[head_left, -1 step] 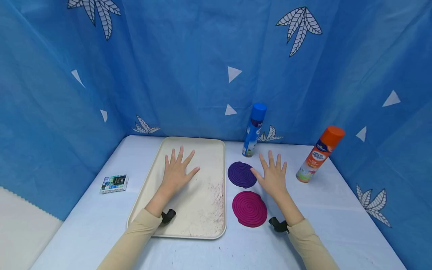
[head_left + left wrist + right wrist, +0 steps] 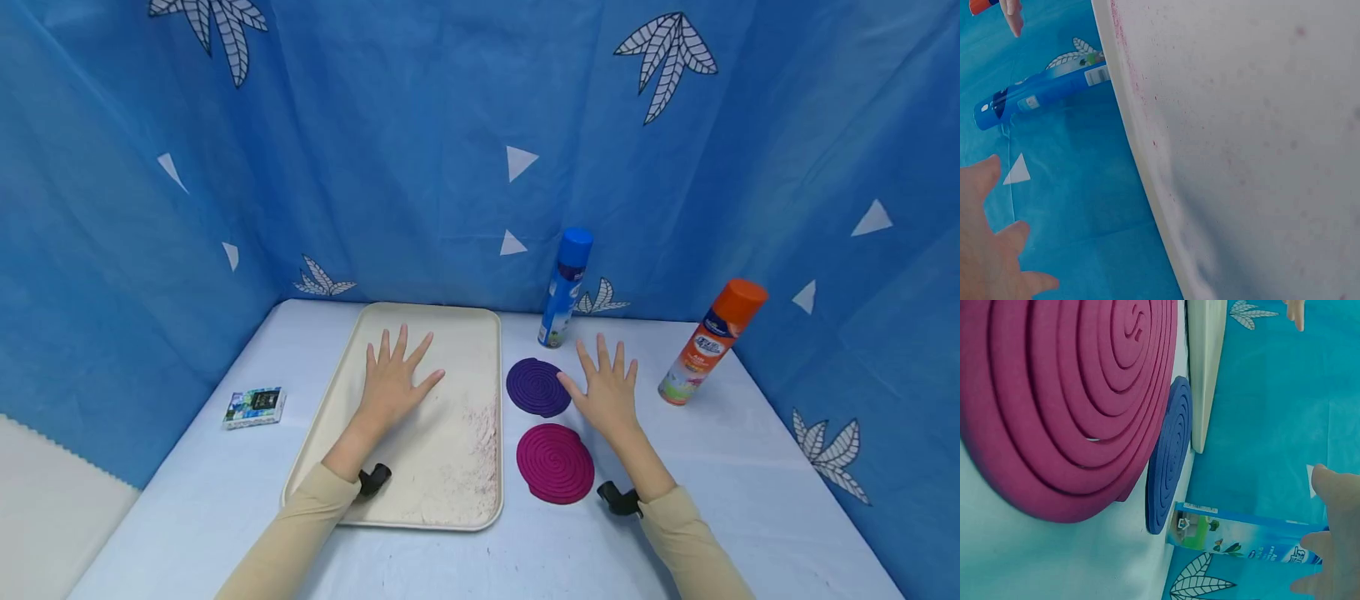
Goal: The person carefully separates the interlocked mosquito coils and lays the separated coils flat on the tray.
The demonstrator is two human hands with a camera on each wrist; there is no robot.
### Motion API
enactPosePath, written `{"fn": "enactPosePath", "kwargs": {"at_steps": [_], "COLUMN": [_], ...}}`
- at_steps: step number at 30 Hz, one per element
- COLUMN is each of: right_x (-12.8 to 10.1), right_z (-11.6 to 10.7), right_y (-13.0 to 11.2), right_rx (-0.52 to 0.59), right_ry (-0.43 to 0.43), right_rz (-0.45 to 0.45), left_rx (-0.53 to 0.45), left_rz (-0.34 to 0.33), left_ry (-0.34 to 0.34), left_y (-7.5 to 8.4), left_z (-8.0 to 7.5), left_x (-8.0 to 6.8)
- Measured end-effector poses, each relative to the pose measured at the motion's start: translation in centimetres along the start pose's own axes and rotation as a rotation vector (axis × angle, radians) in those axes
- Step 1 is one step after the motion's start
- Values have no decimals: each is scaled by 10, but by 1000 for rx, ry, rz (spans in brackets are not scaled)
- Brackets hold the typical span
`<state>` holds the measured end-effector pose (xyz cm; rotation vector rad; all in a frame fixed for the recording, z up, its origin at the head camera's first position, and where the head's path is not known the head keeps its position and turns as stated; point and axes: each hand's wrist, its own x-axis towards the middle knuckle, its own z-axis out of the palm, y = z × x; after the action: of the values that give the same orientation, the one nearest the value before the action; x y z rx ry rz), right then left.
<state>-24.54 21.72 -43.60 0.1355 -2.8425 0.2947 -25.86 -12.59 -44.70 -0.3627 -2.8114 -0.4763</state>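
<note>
Beige sleeves come in at the near edge of the table (image 2: 735, 467), a dark wrist mount on each arm. We take the cream tray (image 2: 480, 329) as our landmark.

Nearest us, just right of the tray's near half, lies the magenta coil (image 2: 556, 463), flat on the table. Beyond it, still just right of the tray, lies the purple coil (image 2: 537, 387); in the right wrist view the two coils look almost edge to edge, though we cannot tell if they touch.

Our left hand (image 2: 393, 383) rests flat inside the tray, about mid-length, fingers straight and spread, holding nothing. Pinkish dust speckles the tray floor to the right of that hand.

Our right hand (image 2: 607, 390) lies flat on the table right of the tray, fingers straight and spread, also empty; its thumb sits just beside the purple coil's right edge.

Left of the tray, well apart, a small printed box (image 2: 254, 407) lies flat.

Farther back, a blue can (image 2: 564, 288) stands upright off the tray's far right corner. An orange-capped can (image 2: 711, 343) stands further right, leaning slightly. Blue cloth with leaf prints closes the scene behind.
</note>
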Motion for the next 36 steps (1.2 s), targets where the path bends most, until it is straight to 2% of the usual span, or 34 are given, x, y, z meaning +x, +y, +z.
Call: {"fn": "enactPosePath", "kwargs": {"at_steps": [6,12,15,20,25,28,31,36], "right_x": [0,-2,-6,-18,-31,-40,-51,-71], "right_z": [2,-1,-3,-7,-10,-10,-8,-3], "right_y": [0,0,2,7,16,21,23,22], "right_rx": [9,50,99,259,407,481,546,593], "right_ry": [12,18,-3,-10,-33,-51,-60,-126], "right_rz": [-6,-8,11,54,90,114,121,152], "left_rx": [-7,-35,-71,-156,-352,-496,-662,-875], "left_rz": [-4,5,-2,-46,-80,-72,-37,-27], "left_ry": [-15,-14,-10,32,21,-22,-108,-367], "left_y": [-1,8,18,40,67,85,102,128], "left_z": [2,1,1,0,2,4,8,18], "left_x": [0,-1,-3,-9,-20,-27,-33,-47]}}
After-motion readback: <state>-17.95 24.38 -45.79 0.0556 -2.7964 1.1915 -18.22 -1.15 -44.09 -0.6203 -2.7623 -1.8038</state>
